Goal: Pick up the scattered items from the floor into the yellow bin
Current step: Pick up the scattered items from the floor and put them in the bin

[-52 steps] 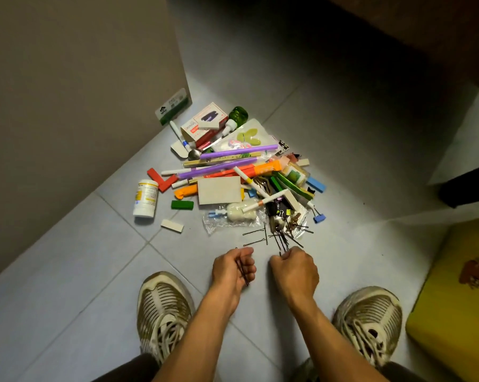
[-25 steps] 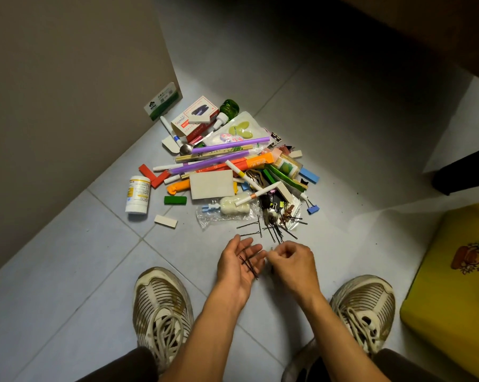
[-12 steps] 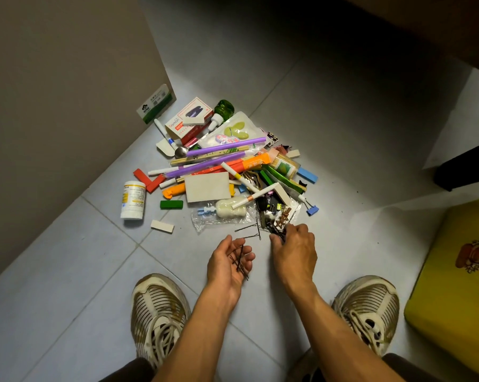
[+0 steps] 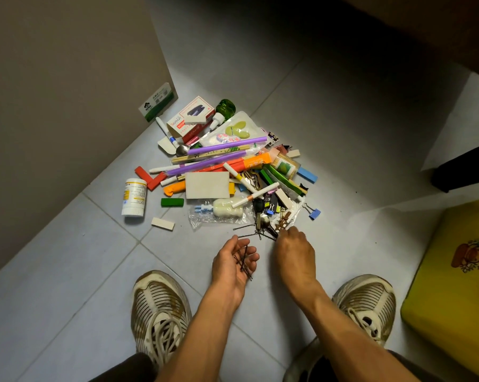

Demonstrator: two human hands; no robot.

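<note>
The scattered items (image 4: 227, 172) lie in a heap on the grey tile floor: purple straws, pens, coloured blocks, a card, boxes, a key, binder clips. Loose black hairpins (image 4: 249, 230) lie at its near edge. My left hand (image 4: 233, 264) is palm up with its fingers curled around several hairpins (image 4: 244, 261). My right hand (image 4: 293, 249) reaches down at the near edge of the heap, and its fingertips pinch at hairpins on the floor there. The yellow bin (image 4: 453, 293) stands at the right edge, apart from both hands.
A white pill bottle (image 4: 134, 197), a green block (image 4: 172, 202) and a white block (image 4: 162, 223) lie left of the heap. A beige wall (image 4: 53, 106) rises at left. My two shoes (image 4: 161, 310) (image 4: 368, 304) flank my arms. A dark furniture leg (image 4: 464, 166) stands at right.
My left hand went from a closed fist to palm up, with hairpins lying in it. My right hand brought pins to it, then reached forward again to the heap's near edge.
</note>
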